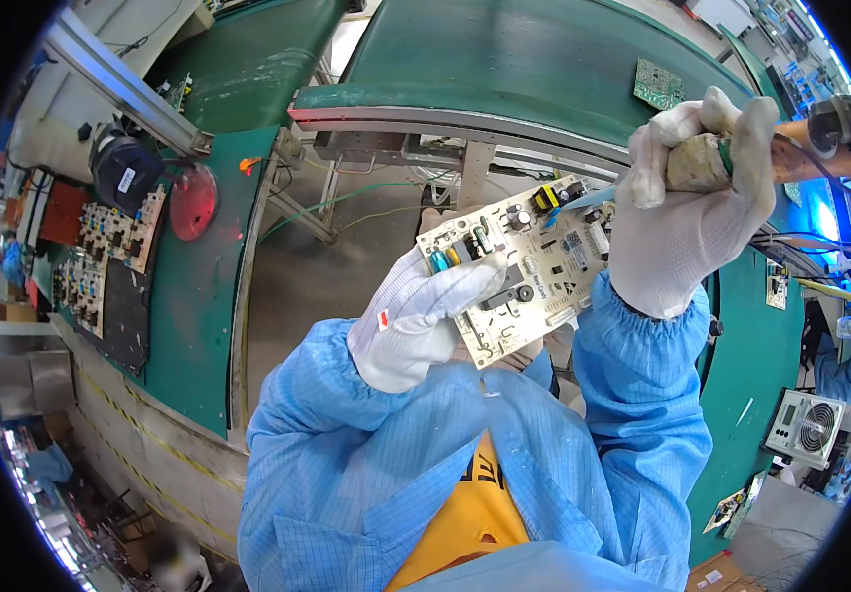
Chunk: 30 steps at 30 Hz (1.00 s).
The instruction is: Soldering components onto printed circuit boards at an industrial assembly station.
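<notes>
My left hand (411, 321), in a white knitted glove with a small red mark, grips a cream circuit board (544, 281) by its left side. The thumb lies over the board's face among the components. The board is tilted in front of my chest and carries capacitors, coils and a yellow transformer (547, 198). My right hand (682, 207), also gloved in white, is raised at the board's right edge. Its fingers are curled round a tool with a worn, grey-brown, blocky end (699, 164). A thin pale-blue part (585, 200) reaches from that hand toward the transformer; its tip is unclear.
Beyond the board runs a green conveyor (485, 59) with another circuit board (657, 84) on it. The left bench holds several boards (85, 286), a red disc (194, 202) and a black device (125, 168). At right stands a white fan unit (805, 426); a co-worker's blue sleeve (845, 373) is beyond.
</notes>
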Each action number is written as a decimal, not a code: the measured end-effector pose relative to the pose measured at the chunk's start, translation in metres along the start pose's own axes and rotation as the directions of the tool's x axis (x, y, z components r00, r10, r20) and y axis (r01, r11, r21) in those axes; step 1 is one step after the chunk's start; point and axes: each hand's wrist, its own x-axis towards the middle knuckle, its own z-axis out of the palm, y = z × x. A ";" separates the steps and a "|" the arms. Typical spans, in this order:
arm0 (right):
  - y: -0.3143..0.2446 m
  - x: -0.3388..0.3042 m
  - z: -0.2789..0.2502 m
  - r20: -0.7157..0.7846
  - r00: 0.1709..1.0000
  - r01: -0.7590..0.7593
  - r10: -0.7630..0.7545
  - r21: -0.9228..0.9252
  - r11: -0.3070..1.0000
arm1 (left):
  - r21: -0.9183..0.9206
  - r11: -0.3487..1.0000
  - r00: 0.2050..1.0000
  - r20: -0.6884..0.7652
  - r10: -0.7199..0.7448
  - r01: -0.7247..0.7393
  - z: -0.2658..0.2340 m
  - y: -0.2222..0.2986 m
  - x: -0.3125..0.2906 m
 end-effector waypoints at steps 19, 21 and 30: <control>0.002 0.001 0.008 -0.111 0.958 0.176 -0.263 -0.496 0.850 | -0.887 0.286 0.744 0.091 -0.662 0.363 0.010 0.033 0.021; 0.005 0.001 -0.001 -0.024 0.951 0.233 -0.307 -0.598 0.767 | -0.852 0.385 0.775 0.039 -0.630 0.356 0.010 0.026 0.015; 0.005 -0.002 -0.023 -0.002 0.991 0.119 -0.131 -0.407 0.906 | -0.911 0.195 0.721 0.141 -0.679 0.363 0.004 0.029 0.018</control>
